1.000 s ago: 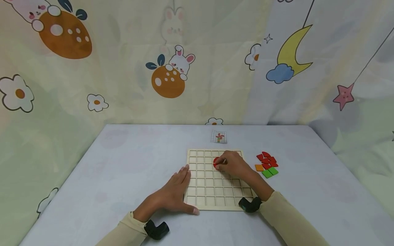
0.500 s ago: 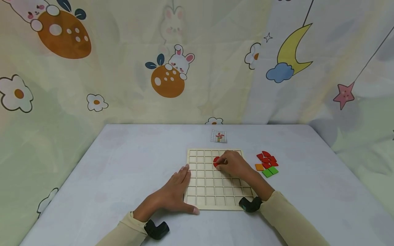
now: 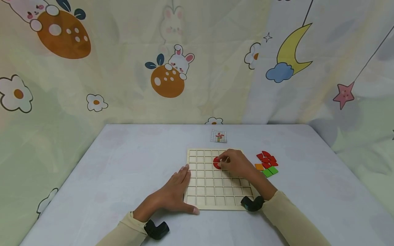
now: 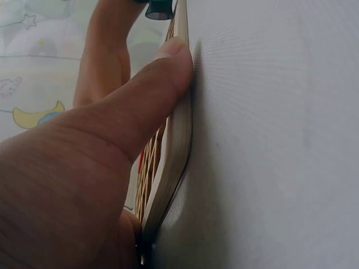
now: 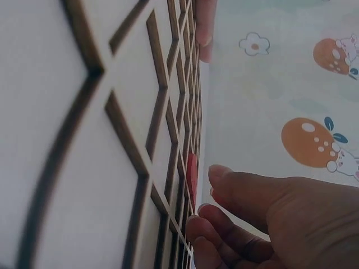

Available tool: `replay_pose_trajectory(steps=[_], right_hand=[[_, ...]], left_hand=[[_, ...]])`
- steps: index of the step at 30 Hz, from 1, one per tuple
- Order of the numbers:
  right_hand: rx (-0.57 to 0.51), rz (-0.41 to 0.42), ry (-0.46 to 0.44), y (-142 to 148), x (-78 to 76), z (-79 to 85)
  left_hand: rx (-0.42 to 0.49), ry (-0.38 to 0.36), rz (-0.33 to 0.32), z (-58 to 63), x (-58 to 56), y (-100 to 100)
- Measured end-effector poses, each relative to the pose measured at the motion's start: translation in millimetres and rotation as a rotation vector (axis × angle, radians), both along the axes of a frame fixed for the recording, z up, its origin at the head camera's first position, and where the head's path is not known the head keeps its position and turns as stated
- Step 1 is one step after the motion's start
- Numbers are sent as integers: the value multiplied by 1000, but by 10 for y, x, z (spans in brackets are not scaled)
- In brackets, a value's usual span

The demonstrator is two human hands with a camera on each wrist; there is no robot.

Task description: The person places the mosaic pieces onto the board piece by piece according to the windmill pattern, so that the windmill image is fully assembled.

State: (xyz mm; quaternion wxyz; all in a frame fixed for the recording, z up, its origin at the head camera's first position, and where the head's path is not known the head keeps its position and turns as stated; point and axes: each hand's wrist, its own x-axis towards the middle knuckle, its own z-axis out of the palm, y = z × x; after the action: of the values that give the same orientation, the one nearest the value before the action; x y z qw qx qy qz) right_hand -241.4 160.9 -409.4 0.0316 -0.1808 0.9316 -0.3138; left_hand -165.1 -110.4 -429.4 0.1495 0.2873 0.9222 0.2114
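A pale wooden grid board (image 3: 204, 182) lies on the table. Red pieces (image 3: 216, 164) with a rounded left outline sit in cells near its far side; the right fingers partly cover them. My right hand (image 3: 237, 164) hovers at their right edge. In the right wrist view, the thumb (image 5: 241, 190) and fingers are bent but apart, with nothing visible between them, and a red piece (image 5: 192, 176) lies on the board beyond. My left hand (image 3: 173, 191) rests along the board's left side with fingers extended; its thumb (image 4: 162, 75) lies against the near edge.
Loose red pieces (image 3: 265, 160), an orange square (image 3: 259, 167) and green pieces (image 3: 267, 173) lie right of the board. Behind it is a small card (image 3: 219, 136) with a pinwheel picture on a grid. A printed cloth (image 3: 123, 68) hangs behind the table.
My right hand has drawn slightly right and away from the red pieces, uncovering more of them. The left hand stays in place on the board.
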Motion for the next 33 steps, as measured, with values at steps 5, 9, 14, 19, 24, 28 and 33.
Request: replay_pose_trajectory(steps=[5, 9, 14, 19, 24, 28, 33], right_hand=[[-23, 23, 49, 73, 11, 18], [-21, 9, 76, 140, 6, 25], [-2, -52, 62, 229, -7, 26], [-6, -89, 60, 344, -15, 23], [-11, -121, 78, 466, -42, 19], [-18, -140, 90, 573, -50, 36], [-24, -141, 117, 731, -27, 49]], left_hand=[[5, 1, 1, 10, 1, -2], [3, 5, 2, 5, -2, 4], [5, 7, 1, 7, -7, 10], [-5, 10, 2, 16, -6, 9], [1, 9, 3, 30, -8, 10], [15, 11, -1, 26, -10, 13], [8, -1, 2, 9, 1, 14]])
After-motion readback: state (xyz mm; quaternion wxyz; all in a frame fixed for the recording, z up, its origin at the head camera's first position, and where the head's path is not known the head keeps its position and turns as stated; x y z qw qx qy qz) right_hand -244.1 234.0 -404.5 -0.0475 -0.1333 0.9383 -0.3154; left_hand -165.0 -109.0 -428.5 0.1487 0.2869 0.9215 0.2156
